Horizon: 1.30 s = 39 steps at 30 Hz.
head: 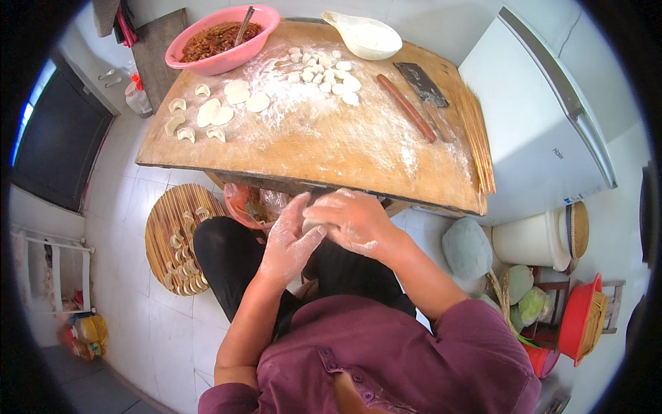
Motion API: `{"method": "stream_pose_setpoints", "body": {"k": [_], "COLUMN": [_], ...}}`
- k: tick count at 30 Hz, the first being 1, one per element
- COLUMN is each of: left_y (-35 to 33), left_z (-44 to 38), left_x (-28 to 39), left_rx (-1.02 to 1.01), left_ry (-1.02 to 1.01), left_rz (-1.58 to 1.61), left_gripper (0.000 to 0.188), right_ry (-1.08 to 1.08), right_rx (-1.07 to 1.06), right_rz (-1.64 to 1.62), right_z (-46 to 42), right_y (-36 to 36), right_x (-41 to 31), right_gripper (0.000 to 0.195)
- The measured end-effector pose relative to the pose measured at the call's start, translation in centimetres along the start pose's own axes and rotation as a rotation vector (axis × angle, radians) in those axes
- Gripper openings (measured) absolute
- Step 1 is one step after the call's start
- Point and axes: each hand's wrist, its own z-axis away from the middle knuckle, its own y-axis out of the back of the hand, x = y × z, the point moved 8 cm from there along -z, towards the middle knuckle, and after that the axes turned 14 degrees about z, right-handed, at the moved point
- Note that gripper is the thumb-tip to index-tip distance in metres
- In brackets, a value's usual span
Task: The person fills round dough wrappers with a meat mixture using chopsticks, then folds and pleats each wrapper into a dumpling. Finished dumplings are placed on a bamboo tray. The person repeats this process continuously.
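Observation:
My left hand (pixel 291 239) and my right hand (pixel 351 220), both floury, meet in front of the board's near edge. Between their fingers is a small pale dumpling (pixel 309 225), mostly hidden. On the floured wooden board (pixel 320 145) lie flat dough wrappers (pixel 208 113) and several folded dumplings (pixel 175 124) at the left. Small dough pieces (pixel 318 67) are gathered at the back middle. A pink basin (pixel 235 58) of dark filling (pixel 214 41) with a spoon (pixel 244 26) stands at the back left. A rolling pin (pixel 407 108) and a cleaver (pixel 421 83) lie at the right.
A flour scoop (pixel 364 39) stands at the back. Bundled straw stalks (pixel 476 139) run along the board's right edge, beside a white refrigerator (pixel 532 114). A round slatted tray (pixel 160 233) with many dumplings is low at the left. Large melons (pixel 467 248) and a red basin (pixel 579 321) are at the right.

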Motion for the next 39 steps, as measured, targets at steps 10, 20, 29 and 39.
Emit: {"method": "stream_pose_setpoints", "body": {"k": [10, 20, 29, 39], "left_y": [4.5, 17.9, 20.5, 17.7], "left_z": [-7.9, -16.5, -17.9, -20.0], "left_x": [11.0, 15.8, 14.6, 12.8], "left_rx": [0.194, 0.546, 0.641, 0.520], "left_ry": [-0.325, -0.755, -0.693, -0.408], "left_rz": [0.133, 0.197, 0.351, 0.303], "left_gripper": [0.050, 0.034, 0.035, 0.032], "right_ry": [-0.333, -0.145, -0.045, 0.015], "right_rx": [0.057, -0.087, -0.315, -0.279], "right_rz": [0.191, 0.267, 0.365, 0.000], "right_z": [-15.3, -22.8, -28.0, -28.7], "right_y": [-2.5, -6.0, -11.9, -5.7], "right_x": [13.0, 12.6, 13.7, 9.9], "right_gripper": [0.033, 0.028, 0.016, 0.018]}}
